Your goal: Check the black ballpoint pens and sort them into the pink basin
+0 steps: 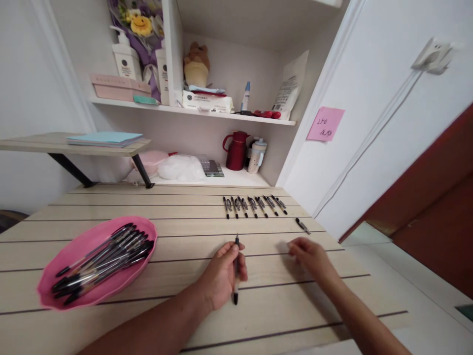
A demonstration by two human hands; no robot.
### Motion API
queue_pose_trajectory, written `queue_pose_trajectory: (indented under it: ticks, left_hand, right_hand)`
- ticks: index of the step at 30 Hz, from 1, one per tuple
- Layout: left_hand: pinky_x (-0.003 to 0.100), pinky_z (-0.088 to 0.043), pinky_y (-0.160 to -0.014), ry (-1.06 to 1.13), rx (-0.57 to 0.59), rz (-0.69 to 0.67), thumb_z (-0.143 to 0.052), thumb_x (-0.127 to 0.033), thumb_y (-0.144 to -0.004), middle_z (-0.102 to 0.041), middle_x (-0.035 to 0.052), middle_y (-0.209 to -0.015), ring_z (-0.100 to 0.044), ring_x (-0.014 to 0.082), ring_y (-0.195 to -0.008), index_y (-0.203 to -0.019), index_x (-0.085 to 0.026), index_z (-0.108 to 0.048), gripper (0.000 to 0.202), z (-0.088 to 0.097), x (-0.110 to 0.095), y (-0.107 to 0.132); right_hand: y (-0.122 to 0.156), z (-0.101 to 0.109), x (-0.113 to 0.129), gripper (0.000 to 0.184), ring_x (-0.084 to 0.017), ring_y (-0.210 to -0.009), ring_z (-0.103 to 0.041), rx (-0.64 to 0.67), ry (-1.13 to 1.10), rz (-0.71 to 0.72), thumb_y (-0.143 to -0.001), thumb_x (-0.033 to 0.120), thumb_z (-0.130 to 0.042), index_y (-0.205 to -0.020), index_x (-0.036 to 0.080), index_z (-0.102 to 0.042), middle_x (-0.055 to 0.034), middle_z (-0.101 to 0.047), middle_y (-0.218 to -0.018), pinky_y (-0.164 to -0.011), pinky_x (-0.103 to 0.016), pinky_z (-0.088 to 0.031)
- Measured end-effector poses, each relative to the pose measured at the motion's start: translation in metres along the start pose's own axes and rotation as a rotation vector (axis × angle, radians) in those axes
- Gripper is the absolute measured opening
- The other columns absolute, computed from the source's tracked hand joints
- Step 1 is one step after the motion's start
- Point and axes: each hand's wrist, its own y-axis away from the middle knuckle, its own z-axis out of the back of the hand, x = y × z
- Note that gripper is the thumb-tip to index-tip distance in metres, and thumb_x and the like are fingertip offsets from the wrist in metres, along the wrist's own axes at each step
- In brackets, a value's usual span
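Observation:
My left hand [223, 273] is closed around an uncapped pen [236, 281], thumb against the barrel, its tip pointing away from me and its black end toward me. To the right, my right hand [308, 254] hovers over the table, fingers pinched together. Whatever sits between those fingertips is too small and blurred to make out. Beyond it lies a black pen cap [303, 226]. Farther back, several pens [253, 207] lie in a row with caps beside them. At left, a pink tray [46, 291] holds a pile of capped pens [107, 259].
A small raised shelf [33, 142] on black legs stands at the back left, bearing blue paper [105, 138]. Behind the table [177, 320], a cabinet holds a red jug [236, 150], a pale cup [256, 157] and a plastic bag [181, 167]. A pink note [325, 123] is on the right wall.

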Motion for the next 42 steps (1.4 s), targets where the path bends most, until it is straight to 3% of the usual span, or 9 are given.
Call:
queue_pose_trajectory:
  ticks: [3, 6, 9, 17, 20, 24, 27, 30, 42]
  left_hand:
    - [0.027, -0.045, -0.068, 0.195, -0.004, -0.051, -0.06, -0.026, -0.074, -0.053, -0.0015, -0.069, -0.054, 0.0086, -0.061, -0.086, -0.018, -0.051, 0.017, -0.002, -0.001, -0.001]
    - [0.03, -0.043, -0.077, 0.27, -0.013, -0.085, -0.059, -0.02, -0.075, -0.054, -0.0003, -0.073, -0.055, 0.0097, -0.068, -0.085, -0.017, -0.052, 0.013, -0.001, -0.004, -0.001]
    - [0.032, -0.043, -0.082, 0.296, -0.003, -0.109, -0.059, -0.018, -0.075, -0.054, 0.0, -0.075, -0.056, 0.0102, -0.071, -0.083, -0.017, -0.053, 0.01, 0.001, -0.006, -0.001]
    - [0.036, -0.039, -0.09, 0.287, 0.037, -0.108, -0.06, -0.021, -0.075, -0.058, 0.0031, -0.084, -0.058, 0.0141, -0.083, -0.086, -0.017, -0.054, 0.013, -0.001, -0.003, 0.0]
    - [0.038, -0.036, -0.093, 0.246, 0.043, -0.075, -0.059, -0.026, -0.075, -0.059, 0.0069, -0.097, -0.056, 0.0187, -0.096, -0.095, -0.019, -0.053, 0.022, 0.0, -0.004, 0.0]
    - [0.04, -0.035, -0.092, 0.135, 0.024, 0.003, -0.057, -0.033, -0.076, -0.057, 0.0103, -0.106, -0.054, 0.0212, -0.101, -0.107, -0.02, -0.051, 0.034, 0.005, -0.006, 0.001]
    - [0.04, -0.037, -0.089, 0.044, 0.042, 0.036, -0.056, -0.035, -0.077, -0.058, 0.0113, -0.104, -0.055, 0.0208, -0.096, -0.107, -0.018, -0.052, 0.035, 0.006, -0.006, 0.002]
    - [0.038, -0.039, -0.085, -0.012, 0.051, 0.046, -0.055, -0.036, -0.077, -0.059, 0.0119, -0.1, -0.056, 0.02, -0.091, -0.105, -0.016, -0.053, 0.034, 0.007, -0.003, 0.002]
    - [0.035, -0.04, -0.076, -0.05, 0.08, 0.056, -0.055, -0.036, -0.077, -0.059, 0.0103, -0.087, -0.056, 0.0182, -0.079, -0.099, -0.013, -0.055, 0.032, 0.008, -0.003, 0.001]
  right_hand:
    - [0.043, -0.06, 0.021, 0.025, -0.009, -0.045, -0.039, 0.242, 0.153, -0.024, -0.071, 0.039, -0.055, -0.059, 0.017, -0.053, 0.0025, -0.049, -0.048, -0.045, -0.024, -0.029]
    - [0.067, -0.099, 0.036, 0.014, -0.009, -0.054, -0.043, 0.262, 0.205, 0.114, -0.069, 0.03, -0.057, -0.064, 0.016, -0.055, 0.0027, -0.051, -0.056, -0.052, -0.021, -0.033]
    - [0.07, -0.112, 0.038, 0.013, -0.008, -0.052, -0.039, 0.216, 0.152, 0.087, -0.071, 0.028, -0.053, -0.066, 0.015, -0.055, 0.0033, -0.048, -0.055, -0.048, -0.02, -0.031]
    - [0.067, -0.114, 0.03, 0.014, -0.009, -0.05, -0.039, 0.176, 0.137, 0.127, -0.07, 0.028, -0.054, -0.066, 0.016, -0.055, 0.0032, -0.048, -0.054, -0.046, -0.02, -0.031]
    - [0.06, -0.1, 0.03, 0.015, -0.01, -0.053, -0.042, 0.113, 0.243, 0.193, -0.073, 0.027, -0.049, -0.065, 0.016, -0.055, 0.0013, -0.052, -0.057, -0.05, -0.021, -0.034]
    - [0.032, -0.047, 0.026, 0.02, -0.016, -0.063, -0.053, -0.122, 0.654, 0.255, -0.075, 0.028, -0.045, -0.073, 0.017, -0.062, -0.0042, -0.062, -0.069, -0.058, -0.025, -0.037]
    - [0.005, -0.001, 0.018, 0.023, -0.018, -0.066, -0.056, -0.283, 1.029, 0.15, -0.076, 0.028, -0.042, -0.073, 0.018, -0.063, -0.0067, -0.064, -0.073, -0.058, -0.026, -0.036]
    - [-0.015, 0.029, 0.007, 0.023, -0.019, -0.068, -0.058, -0.312, 1.254, 0.024, -0.077, 0.027, -0.042, -0.071, 0.018, -0.062, -0.0084, -0.064, -0.075, -0.055, -0.026, -0.034]
    - [-0.038, 0.046, -0.017, 0.031, -0.022, -0.077, -0.061, -0.26, 1.413, -0.09, -0.083, 0.029, -0.036, -0.079, 0.014, -0.064, -0.0133, -0.062, -0.087, -0.061, -0.028, -0.038]
